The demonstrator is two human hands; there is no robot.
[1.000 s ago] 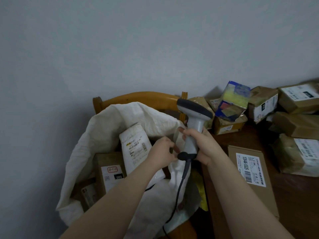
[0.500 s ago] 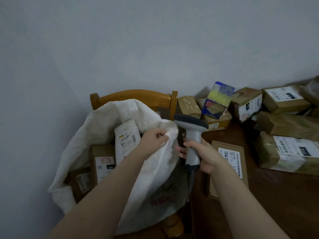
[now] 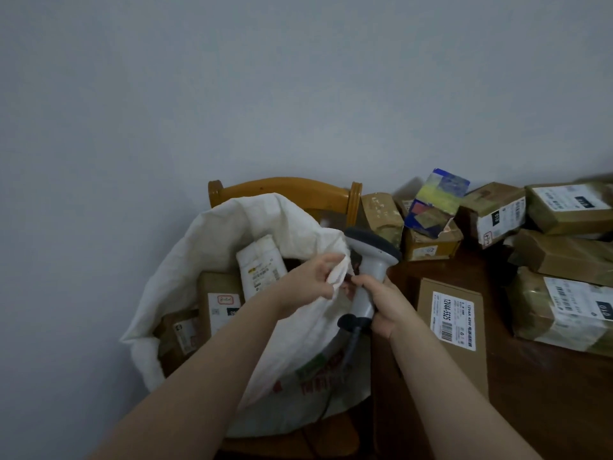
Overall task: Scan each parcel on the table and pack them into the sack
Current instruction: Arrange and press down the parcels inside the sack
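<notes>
A white woven sack (image 3: 212,260) stands open on a wooden chair (image 3: 288,190), with several parcels inside, among them a white mailer (image 3: 260,265) and a brown box (image 3: 220,300). My left hand (image 3: 313,280) pinches the sack's right rim. My right hand (image 3: 381,302) grips the handle of a grey barcode scanner (image 3: 371,257), held upright between sack and table. A flat brown parcel (image 3: 452,330) with a white barcode label lies on the table just right of that hand.
The dark wooden table (image 3: 547,403) carries several more brown parcels along the wall and at the right (image 3: 564,307), plus a blue and yellow box (image 3: 436,202) tilted on a carton. The scanner's cable (image 3: 351,346) hangs down over the sack. A grey wall is behind.
My left hand has taken hold of the sack's right rim and pulled it up and toward the scanner. The scanner has stayed in my right hand beside the sack.
</notes>
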